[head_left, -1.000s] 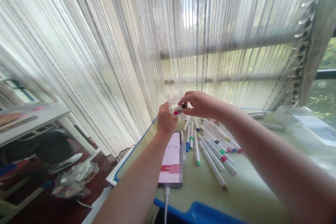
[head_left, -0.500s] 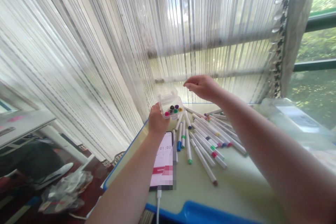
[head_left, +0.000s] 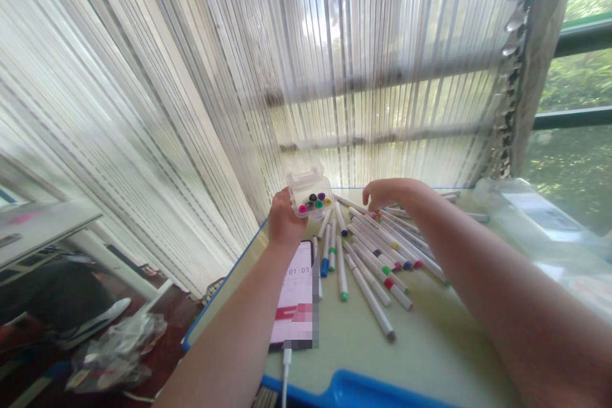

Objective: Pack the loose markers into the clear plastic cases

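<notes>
My left hand [head_left: 283, 223] is closed round a small clear plastic box [head_left: 310, 192], held up above the desk with several coloured marker caps showing inside it. My right hand [head_left: 389, 194] reaches down over the far end of a loose pile of white markers [head_left: 373, 248] with coloured caps, its fingers curled onto them; whether it grips one is hidden. The markers lie fanned across the pale green desk [head_left: 430, 344].
A phone [head_left: 296, 293] with a timer on its screen lies under my left forearm, a white cable plugged in at its near end. A blue edge [head_left: 363, 389] runs along the desk front. Striped curtains hang behind. Clear plastic packaging [head_left: 540, 217] lies at the right.
My right hand has left the box, risen, then dropped to the far end of the marker pile. The left hand keeps holding the box, which now shows more caps.
</notes>
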